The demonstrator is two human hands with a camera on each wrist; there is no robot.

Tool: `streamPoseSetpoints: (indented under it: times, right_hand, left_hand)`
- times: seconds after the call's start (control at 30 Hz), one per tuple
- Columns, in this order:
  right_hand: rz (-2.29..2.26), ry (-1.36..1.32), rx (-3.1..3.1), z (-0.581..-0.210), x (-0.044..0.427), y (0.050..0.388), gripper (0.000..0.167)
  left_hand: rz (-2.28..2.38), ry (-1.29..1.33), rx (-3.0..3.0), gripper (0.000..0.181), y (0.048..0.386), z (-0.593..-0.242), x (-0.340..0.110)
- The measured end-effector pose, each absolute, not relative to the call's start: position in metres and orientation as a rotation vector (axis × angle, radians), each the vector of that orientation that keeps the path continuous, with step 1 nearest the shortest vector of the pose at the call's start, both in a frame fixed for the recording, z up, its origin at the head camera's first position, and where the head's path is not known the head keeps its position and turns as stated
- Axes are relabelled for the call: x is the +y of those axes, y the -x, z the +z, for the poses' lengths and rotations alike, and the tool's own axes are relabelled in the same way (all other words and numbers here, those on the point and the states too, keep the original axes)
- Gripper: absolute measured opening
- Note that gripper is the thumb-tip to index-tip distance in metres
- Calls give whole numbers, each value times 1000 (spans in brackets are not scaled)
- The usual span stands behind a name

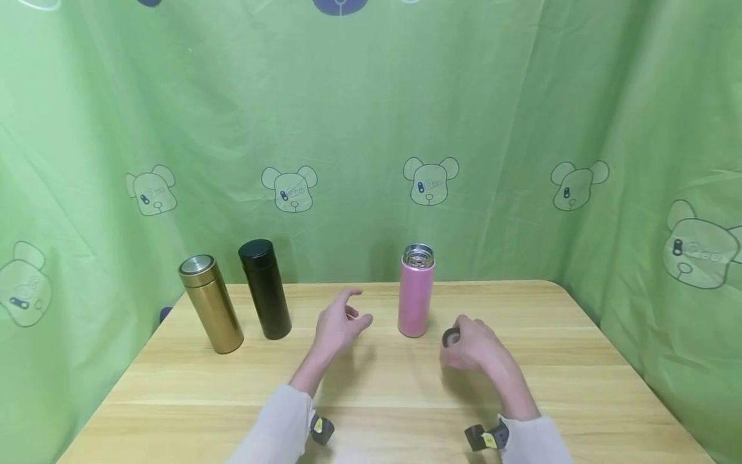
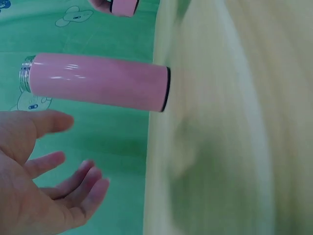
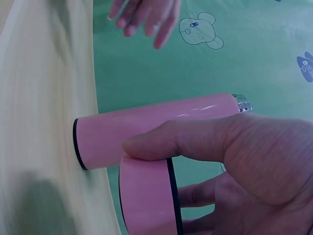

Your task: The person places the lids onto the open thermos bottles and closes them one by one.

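A pink thermos bottle (image 1: pixel 415 299) stands upright on the table, its lid off and its metal neck bare with what looks like a strainer inside. To its right my right hand (image 1: pixel 475 345) grips the pink lid (image 3: pixel 149 196) by its sides, thumb on one edge, a little above the tabletop. The dark underside of the lid faces left in the head view. On the bottle's other side my left hand (image 1: pixel 339 325) hovers with fingers spread and loosely bent, touching nothing. In the left wrist view a gap shows between its fingers (image 2: pixel 93 193) and the bottle.
Further left, a gold thermos (image 1: pixel 211 306) and a black thermos (image 1: pixel 265 290) stand with their lids on. The wooden table (image 1: pixel 556 380) ends at a green curtain (image 1: pixel 359 116) with bear-head prints, which hangs behind and on both sides.
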State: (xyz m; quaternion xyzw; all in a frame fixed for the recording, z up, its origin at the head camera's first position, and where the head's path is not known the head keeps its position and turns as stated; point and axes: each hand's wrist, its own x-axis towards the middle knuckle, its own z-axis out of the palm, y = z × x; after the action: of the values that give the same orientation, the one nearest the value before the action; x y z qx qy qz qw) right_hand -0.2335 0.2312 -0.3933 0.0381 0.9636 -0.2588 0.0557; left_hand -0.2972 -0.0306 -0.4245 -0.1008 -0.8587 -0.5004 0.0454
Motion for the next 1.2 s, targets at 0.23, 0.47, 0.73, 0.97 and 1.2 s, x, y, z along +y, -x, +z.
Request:
streamPoseSetpoints:
  times: [0.23,0.47,0.73,0.97,1.2]
  right_hand:
    - [-792,-113,2922,-390,230,232,62]
    - [-784,-110,2907,-391,228,233,63]
    - [-764,-115,2923,-391,229,232,63]
    - [-765,-94,2936,-391,228,232,67]
    - [-755,-107,2937,-392,226,232,71]
  left_hand:
    - [-1485,309,-2586,87,309,-407,-15]
    - [-1433,331,-2620,104,320,-394,6]
    - [-1408,348,-2693,116,325,-390,44]
    - [-1657,315,-2614,117,330,-395,67]
    - [-1761,288,-2530,108,336,-403,79]
